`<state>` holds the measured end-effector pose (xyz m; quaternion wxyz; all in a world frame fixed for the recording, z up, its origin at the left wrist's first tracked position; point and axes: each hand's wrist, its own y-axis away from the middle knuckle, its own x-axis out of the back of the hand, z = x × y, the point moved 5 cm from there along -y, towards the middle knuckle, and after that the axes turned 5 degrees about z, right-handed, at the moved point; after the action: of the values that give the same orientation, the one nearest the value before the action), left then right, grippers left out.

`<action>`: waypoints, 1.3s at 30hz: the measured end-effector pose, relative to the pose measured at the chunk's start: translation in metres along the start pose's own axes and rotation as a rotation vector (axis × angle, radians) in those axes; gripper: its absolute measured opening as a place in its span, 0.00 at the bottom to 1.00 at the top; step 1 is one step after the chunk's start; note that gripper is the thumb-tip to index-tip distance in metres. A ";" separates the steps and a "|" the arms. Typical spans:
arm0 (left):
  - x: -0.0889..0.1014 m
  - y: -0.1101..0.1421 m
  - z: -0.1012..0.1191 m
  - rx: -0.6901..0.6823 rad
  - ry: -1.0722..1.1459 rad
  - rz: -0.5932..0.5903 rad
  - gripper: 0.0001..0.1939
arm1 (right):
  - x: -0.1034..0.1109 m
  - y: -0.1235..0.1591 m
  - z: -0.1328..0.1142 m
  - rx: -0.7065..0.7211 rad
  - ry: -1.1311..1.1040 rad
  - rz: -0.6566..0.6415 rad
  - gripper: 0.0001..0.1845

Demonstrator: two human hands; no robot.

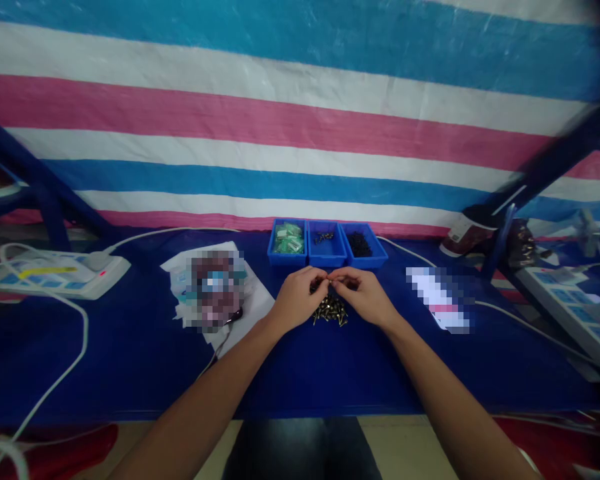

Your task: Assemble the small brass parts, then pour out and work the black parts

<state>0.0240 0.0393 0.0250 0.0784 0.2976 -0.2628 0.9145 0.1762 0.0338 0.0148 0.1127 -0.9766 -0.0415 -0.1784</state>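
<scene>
As we look down along both forearms (200, 387), the left hand (296, 299) and right hand (364, 297) meet just above a small pile of brass screws (330, 312) on the blue cloth (130, 373). The fingers (316, 275) of each hand curl closed, their tips almost touching; we cannot tell whether they grip a screw, since they hide what lies between them. Working low over the pile keeps any dropped screw on the heap. To the left lies a paper sheet (250, 313) under a blurred packet (213, 290); to the right, a blurred card (437, 299). Beyond stand three adjoining blue trays (327, 259), holding green packets (288, 239), small screws (324, 237) and black screws (361, 244). A left power strip (55, 273) and right power strip (570, 300) flank the cloth, before a striped tarp (280, 120).
</scene>
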 end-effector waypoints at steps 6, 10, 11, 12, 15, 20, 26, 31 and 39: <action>-0.001 0.000 -0.001 0.012 0.010 -0.003 0.05 | -0.001 0.001 -0.001 0.022 0.042 0.041 0.11; -0.001 0.000 -0.003 0.036 0.029 0.017 0.04 | -0.001 0.001 -0.004 0.051 0.093 0.041 0.11; 0.000 0.000 -0.003 0.048 0.031 0.025 0.04 | -0.002 0.002 -0.006 0.063 0.106 0.043 0.11; 0.000 0.000 -0.004 0.063 0.031 0.038 0.04 | -0.002 0.002 -0.007 0.079 0.119 0.046 0.11; 0.002 -0.001 -0.007 0.123 0.027 0.085 0.03 | -0.003 0.003 -0.013 0.154 0.178 0.039 0.13; 0.007 -0.001 -0.010 0.200 0.019 0.131 0.04 | -0.005 0.006 -0.022 0.287 0.291 0.020 0.11; 0.007 -0.001 -0.011 0.215 0.059 0.133 0.04 | -0.006 0.007 -0.026 0.300 0.343 0.054 0.09; 0.008 0.000 -0.009 0.187 0.059 0.132 0.08 | -0.002 0.004 -0.019 0.179 0.343 0.101 0.10; 0.013 -0.001 -0.017 0.249 0.067 0.204 0.08 | 0.003 -0.004 0.009 -0.146 -0.137 0.154 0.22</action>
<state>0.0053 0.0486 0.0213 -0.0435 0.2459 -0.1736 0.9526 0.1815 0.0401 0.0081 0.0514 -0.9924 0.0390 -0.1045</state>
